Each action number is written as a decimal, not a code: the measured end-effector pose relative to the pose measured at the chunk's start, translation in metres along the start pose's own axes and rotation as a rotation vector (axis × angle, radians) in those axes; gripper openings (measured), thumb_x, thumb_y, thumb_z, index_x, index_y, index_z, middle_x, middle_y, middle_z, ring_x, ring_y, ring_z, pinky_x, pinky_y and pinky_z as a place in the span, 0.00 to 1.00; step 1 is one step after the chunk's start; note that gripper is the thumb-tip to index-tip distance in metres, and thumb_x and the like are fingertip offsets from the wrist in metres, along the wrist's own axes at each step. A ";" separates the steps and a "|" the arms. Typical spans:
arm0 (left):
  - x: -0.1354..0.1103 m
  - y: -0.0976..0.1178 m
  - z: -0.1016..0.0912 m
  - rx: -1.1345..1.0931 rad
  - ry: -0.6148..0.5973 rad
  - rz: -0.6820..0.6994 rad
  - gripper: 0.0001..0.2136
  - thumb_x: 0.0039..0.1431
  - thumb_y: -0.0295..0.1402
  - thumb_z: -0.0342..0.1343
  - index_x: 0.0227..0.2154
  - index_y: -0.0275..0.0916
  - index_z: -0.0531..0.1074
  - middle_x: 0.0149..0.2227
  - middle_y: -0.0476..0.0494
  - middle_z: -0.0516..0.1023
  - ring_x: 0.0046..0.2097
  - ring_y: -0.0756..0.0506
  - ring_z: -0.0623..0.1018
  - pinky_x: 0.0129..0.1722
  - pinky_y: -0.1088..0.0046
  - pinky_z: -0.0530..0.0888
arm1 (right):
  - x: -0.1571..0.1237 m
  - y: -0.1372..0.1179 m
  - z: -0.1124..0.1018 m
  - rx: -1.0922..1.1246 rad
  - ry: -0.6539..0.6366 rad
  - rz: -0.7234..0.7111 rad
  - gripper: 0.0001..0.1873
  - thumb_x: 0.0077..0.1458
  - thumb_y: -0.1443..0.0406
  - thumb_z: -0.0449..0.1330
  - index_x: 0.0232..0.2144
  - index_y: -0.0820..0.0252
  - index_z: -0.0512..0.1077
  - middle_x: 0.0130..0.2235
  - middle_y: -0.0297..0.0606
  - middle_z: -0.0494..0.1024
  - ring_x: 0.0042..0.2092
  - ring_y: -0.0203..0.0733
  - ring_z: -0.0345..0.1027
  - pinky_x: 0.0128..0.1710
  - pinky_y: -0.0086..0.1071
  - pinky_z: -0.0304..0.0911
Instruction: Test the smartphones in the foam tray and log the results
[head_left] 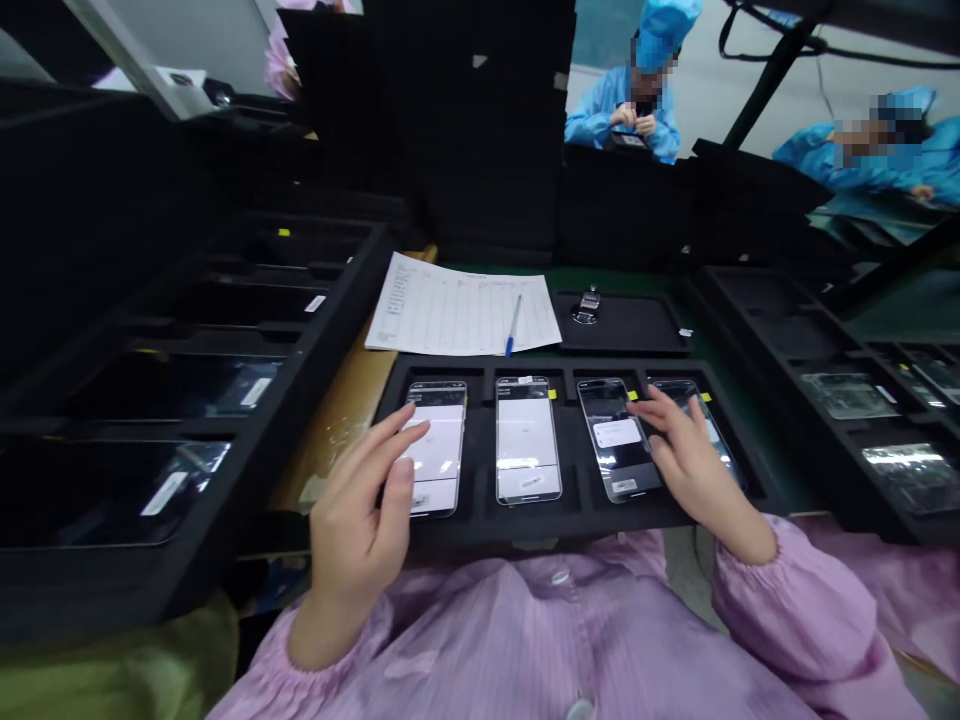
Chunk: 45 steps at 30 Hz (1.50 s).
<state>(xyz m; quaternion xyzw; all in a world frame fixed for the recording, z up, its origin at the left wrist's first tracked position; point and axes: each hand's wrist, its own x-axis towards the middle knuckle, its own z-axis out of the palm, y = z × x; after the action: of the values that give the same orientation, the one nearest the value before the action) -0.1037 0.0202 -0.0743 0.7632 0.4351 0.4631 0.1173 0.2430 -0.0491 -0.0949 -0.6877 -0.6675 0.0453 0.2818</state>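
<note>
Before me a black foam tray point(480, 515) holds several smartphones side by side, their screens lit. Over the leftmost phone point(441, 450) hovers my left hand point(367, 515), fingers apart and nothing in it. A second phone point(527, 440) beside it shows a mostly white screen. My right hand point(690, 455) is above the two phones on the right, fingers spread and holding nothing. Its fingertips are near the edge of the third phone point(619, 445), which displays a white pop-up box. It partly covers the rightmost phone point(724, 450). Whether any finger touches glass I cannot tell.
Behind the tray lie a printed form point(457, 310) and a blue pen point(514, 325). A small metal-and-glass item point(587, 305) rests in a shallow black tray point(637, 325). Foam trays with dark panels point(202, 390) and glass pieces point(851, 395) flank me. People in blue work beyond.
</note>
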 end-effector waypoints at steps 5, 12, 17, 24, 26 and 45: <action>-0.001 -0.008 -0.004 0.047 -0.004 -0.053 0.13 0.69 0.35 0.49 0.48 0.43 0.77 0.55 0.43 0.78 0.57 0.39 0.77 0.60 0.57 0.71 | -0.012 0.025 -0.026 -0.106 0.201 0.298 0.17 0.57 0.67 0.46 0.48 0.59 0.64 0.51 0.49 0.78 0.67 0.60 0.58 0.64 0.75 0.32; -0.003 -0.013 -0.002 0.184 -0.049 0.035 0.14 0.68 0.32 0.48 0.49 0.40 0.75 0.55 0.39 0.78 0.58 0.38 0.75 0.60 0.54 0.70 | -0.021 -0.045 0.003 0.088 0.130 -0.054 0.19 0.63 0.66 0.47 0.55 0.49 0.62 0.55 0.40 0.76 0.67 0.51 0.59 0.69 0.64 0.41; -0.003 -0.006 0.000 0.340 -0.116 0.169 0.15 0.65 0.31 0.47 0.49 0.38 0.76 0.58 0.34 0.74 0.62 0.34 0.71 0.59 0.49 0.70 | -0.007 -0.100 0.042 0.091 -0.130 -0.377 0.23 0.60 0.71 0.48 0.58 0.61 0.61 0.52 0.49 0.77 0.67 0.59 0.57 0.66 0.71 0.45; -0.015 -0.014 -0.003 0.476 -0.279 0.137 0.18 0.68 0.35 0.45 0.49 0.39 0.78 0.66 0.30 0.65 0.67 0.26 0.63 0.55 0.43 0.71 | -0.016 -0.085 0.031 0.177 0.085 -0.320 0.19 0.61 0.71 0.49 0.53 0.55 0.67 0.48 0.42 0.79 0.59 0.52 0.69 0.67 0.65 0.48; -0.018 -0.020 -0.005 0.450 -0.281 0.132 0.18 0.68 0.35 0.45 0.49 0.39 0.78 0.67 0.30 0.64 0.68 0.26 0.62 0.57 0.42 0.70 | -0.023 -0.067 0.023 0.160 0.181 -0.234 0.17 0.61 0.70 0.50 0.50 0.53 0.69 0.47 0.41 0.79 0.57 0.52 0.70 0.65 0.63 0.52; -0.025 -0.007 -0.011 0.206 -0.067 0.270 0.15 0.60 0.28 0.50 0.46 0.41 0.77 0.54 0.38 0.79 0.56 0.35 0.76 0.55 0.52 0.73 | -0.032 -0.067 0.020 0.171 -0.085 -0.432 0.21 0.61 0.72 0.48 0.54 0.56 0.69 0.55 0.45 0.76 0.62 0.48 0.67 0.64 0.57 0.61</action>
<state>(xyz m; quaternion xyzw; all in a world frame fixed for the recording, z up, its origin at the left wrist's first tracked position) -0.1213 0.0028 -0.0877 0.8377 0.3697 0.4017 -0.0102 0.1708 -0.0765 -0.0912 -0.5001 -0.8042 0.0693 0.3137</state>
